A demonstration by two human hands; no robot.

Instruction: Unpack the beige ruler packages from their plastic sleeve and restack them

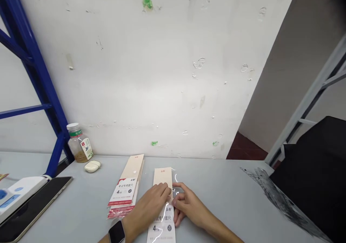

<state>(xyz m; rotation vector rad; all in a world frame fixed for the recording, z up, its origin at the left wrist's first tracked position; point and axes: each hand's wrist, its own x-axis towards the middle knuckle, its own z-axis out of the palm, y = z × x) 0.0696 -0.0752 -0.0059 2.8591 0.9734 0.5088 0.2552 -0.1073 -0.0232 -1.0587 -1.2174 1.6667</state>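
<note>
A long narrow beige card with a red-and-white printed label lies on the grey table, partly in a clear plastic sleeve. My left hand, with a smartwatch on the wrist, rests its fingers flat on the middle of the card. My right hand has its fingers curled at the card's right edge, pinching the clear sleeve. To the left, a stack of the same packaged cards lies beside my left hand.
A glass jar with a green-banded lid and a small cream oval case stand at the back left near a blue rack post. A dark tablet and a white device lie far left. A black object sits right.
</note>
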